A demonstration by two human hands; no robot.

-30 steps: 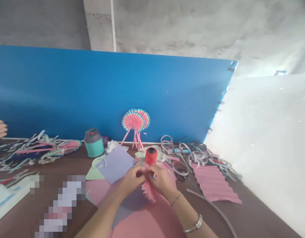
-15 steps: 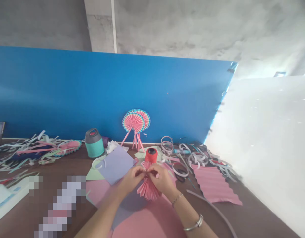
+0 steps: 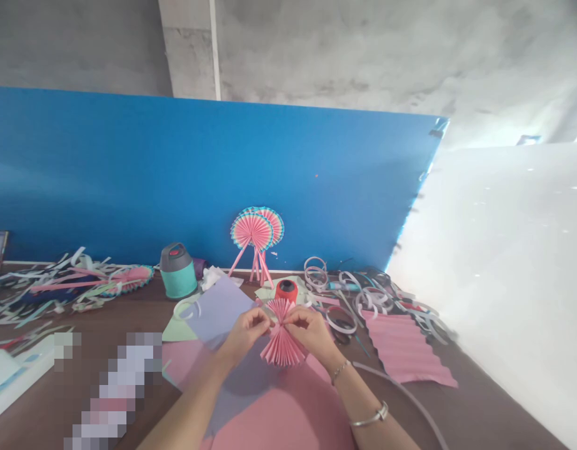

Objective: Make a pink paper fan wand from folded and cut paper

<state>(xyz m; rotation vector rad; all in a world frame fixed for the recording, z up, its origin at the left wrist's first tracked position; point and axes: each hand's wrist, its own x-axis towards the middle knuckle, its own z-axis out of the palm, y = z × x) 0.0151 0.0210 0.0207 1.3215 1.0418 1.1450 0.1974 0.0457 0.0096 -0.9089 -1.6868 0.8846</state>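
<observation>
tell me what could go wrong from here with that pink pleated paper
The pink pleated paper is gathered at a narrow middle between the left hand and right hand; it might crease or tear there. Its upper pleats spread just in front of the red thread spool, so a bump could perhaps tip the spool.
</observation>
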